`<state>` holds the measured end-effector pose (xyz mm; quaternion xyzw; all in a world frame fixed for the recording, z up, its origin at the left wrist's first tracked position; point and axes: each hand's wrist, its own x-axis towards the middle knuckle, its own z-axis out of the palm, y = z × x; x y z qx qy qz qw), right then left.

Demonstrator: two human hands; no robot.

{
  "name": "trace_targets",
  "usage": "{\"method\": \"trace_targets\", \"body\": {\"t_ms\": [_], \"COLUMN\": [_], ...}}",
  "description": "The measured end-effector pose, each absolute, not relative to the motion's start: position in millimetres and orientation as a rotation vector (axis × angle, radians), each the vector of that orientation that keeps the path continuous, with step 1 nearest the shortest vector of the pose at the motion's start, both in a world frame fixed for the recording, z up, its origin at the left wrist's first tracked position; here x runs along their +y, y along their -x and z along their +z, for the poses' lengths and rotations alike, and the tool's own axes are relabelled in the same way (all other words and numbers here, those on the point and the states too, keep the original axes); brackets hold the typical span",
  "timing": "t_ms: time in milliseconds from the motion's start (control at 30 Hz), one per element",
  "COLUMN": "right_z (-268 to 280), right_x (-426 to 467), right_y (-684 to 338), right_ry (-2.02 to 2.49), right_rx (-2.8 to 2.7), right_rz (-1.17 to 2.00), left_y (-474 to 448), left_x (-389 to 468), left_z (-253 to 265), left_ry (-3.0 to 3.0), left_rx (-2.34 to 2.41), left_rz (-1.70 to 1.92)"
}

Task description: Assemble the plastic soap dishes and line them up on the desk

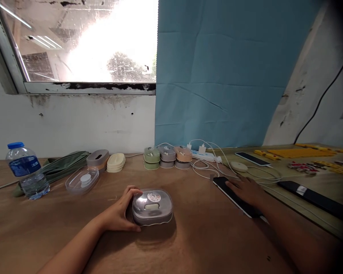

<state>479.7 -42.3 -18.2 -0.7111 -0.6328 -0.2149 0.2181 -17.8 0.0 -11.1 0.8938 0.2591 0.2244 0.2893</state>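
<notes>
My left hand holds a grey plastic soap box by its left side, thumb at the front and fingers at the back. The box rests on or just above the brown table; I cannot tell which. Its clear lid carries a round sticker, and a pale piece shows through a slot. My right hand lies over a dark smartphone, fingers stretched out and touching its screen. A cable runs from the phone's near end. Behind the held box stand stacked green, grey and peach-and-grey boxes.
Left: a water bottle, green pouch, clear lid, grey-and-peach box and cream pieces. Right: a power strip, cables, second phone, round cream object, black device and yellow parts.
</notes>
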Motion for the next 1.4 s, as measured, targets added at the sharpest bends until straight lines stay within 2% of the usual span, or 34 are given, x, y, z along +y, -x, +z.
{"method": "trace_targets", "body": {"t_ms": [200,333,533,700,967,1133,1400], "right_z": [0,12,18,2,-34,-41,-25], "right_x": [-45,-51,-64,-61,-13,22,39], "right_y": [-450,-404,-329,-291,-249,-236,-226], "right_ry": [1.882,1.684,1.469,1.252,1.175,1.095,0.9], "right_rx": [-1.848,-2.01,-2.247,-2.433,-2.064,-2.077,-2.187], "right_rz": [-0.688,-0.67,-0.366,-0.121,0.314,0.418,0.448], "left_y": [16,14,10,12,16,18,30], "left_x": [-4,-4,-4,2,10,16,23], "left_z": [-2,-1,-5,-7,-14,-16,-14], "left_ry": [-2.497,-2.512,-2.607,-2.608,-2.442,-2.41,-2.389], "left_rx": [0.624,0.773,1.051,1.325,1.17,0.955,0.919], "left_rz": [0.581,0.639,0.725,0.727,0.876,0.936,0.912]}}
